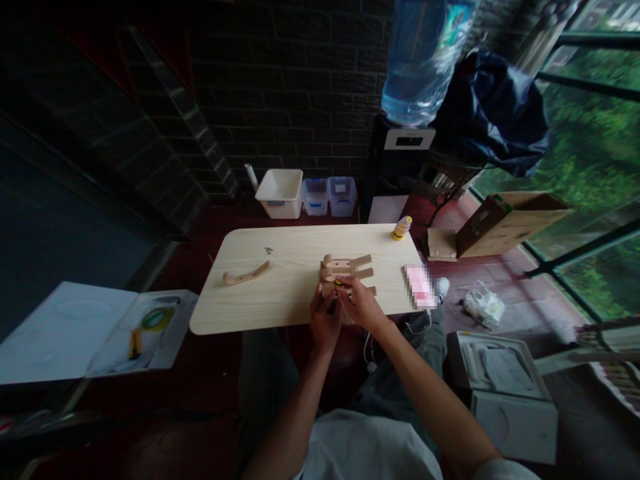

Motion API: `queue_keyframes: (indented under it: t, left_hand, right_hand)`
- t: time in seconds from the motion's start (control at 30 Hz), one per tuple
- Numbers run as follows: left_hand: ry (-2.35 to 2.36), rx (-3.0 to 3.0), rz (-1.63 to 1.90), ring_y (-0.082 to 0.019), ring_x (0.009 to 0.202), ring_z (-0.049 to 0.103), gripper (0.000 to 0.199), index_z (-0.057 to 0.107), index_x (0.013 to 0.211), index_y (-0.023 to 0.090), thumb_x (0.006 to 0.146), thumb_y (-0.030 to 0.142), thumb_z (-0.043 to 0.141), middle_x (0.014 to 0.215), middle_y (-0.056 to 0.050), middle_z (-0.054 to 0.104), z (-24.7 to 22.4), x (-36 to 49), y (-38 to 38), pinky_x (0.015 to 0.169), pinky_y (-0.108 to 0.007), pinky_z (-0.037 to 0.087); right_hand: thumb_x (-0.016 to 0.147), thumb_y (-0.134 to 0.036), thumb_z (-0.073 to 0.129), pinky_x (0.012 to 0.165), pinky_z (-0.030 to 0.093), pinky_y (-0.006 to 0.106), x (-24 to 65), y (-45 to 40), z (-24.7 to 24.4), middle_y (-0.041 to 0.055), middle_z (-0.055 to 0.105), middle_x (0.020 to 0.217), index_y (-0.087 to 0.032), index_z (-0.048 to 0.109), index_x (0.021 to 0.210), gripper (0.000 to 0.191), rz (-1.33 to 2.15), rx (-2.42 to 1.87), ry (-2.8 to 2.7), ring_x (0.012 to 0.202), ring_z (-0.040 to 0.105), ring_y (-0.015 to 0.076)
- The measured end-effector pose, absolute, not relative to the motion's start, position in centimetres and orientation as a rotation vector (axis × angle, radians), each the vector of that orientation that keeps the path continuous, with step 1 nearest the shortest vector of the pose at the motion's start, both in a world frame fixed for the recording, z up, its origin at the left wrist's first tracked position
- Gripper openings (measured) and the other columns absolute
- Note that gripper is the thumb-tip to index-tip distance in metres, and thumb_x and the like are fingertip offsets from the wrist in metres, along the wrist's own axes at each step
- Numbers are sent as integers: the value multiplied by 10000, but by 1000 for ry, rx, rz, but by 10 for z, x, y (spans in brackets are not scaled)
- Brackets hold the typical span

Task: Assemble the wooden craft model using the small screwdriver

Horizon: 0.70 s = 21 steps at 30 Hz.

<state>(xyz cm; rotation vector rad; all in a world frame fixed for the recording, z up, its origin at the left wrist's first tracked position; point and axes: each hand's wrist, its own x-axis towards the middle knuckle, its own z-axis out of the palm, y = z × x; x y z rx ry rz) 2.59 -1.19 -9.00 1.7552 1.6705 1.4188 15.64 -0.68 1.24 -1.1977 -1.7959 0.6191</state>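
Note:
A light wooden rack with several curved arms (345, 265) lies near the front middle of the table. My left hand (325, 320) is closed at its near left edge, fingers against the wood. Between the fingertips of my right hand (364, 305) sits a small yellow-and-black thing (339, 284), pressed close to the rack; its kind is too small to make out. The right hand is closed around it, and the two hands nearly meet. Apart from them, a loose curved wooden arm (247, 274) rests on the left of the table, with small dark metal pieces (269, 251) behind it.
On the pale table (290, 310), a clear bottle with yellow ends (401, 229) stands at the back right and a blurred pink object (420, 287) lies at the right edge. Plastic bins (280, 193) and a water dispenser (400, 167) stand beyond. Open boxes flank me (515, 413).

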Motion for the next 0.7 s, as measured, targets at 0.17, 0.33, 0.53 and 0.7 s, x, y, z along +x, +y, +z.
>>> queue_keyframes:
  t: [0.17,0.33,0.53,0.7]
  left_hand:
    - [1656,1780,1415,-288,1361,537,315,713,1195,248,922,381,629,1496,-105,532,-89,25,-12,1100,-496,494]
    - [1698,1777,1417,-283,1347,546,313,716,1188,257,907,374,644,1487,-98,542,-88,26,-12,1105,-486,491]
    - [1702,1773,1416,-285,1334,557,313,721,1181,249,915,392,638,1508,-94,522,-87,27,-12,1104,-477,493]
    - [1695,1754,1410,-293,1333,557,314,725,1176,246,905,389,655,1511,-105,517,-88,25,-12,1100,-486,495]
  right_hand:
    - [980,-232,536,1002,524,407,158,-7,22,120,677,1265,-222,545,1290,310,611,-1171,-1829,1187,651,215]
    - [968,-257,559,972,532,391,166,-2,39,105,701,1220,-230,585,1253,288,616,-1158,-1848,1146,664,222]
    - [977,-249,529,929,543,364,166,0,47,92,716,1144,-226,631,1176,225,633,-1106,-1821,1072,682,210]
    - [978,-298,549,903,553,354,158,-3,40,90,718,1127,-221,628,1125,183,652,-1116,-1725,1026,695,202]
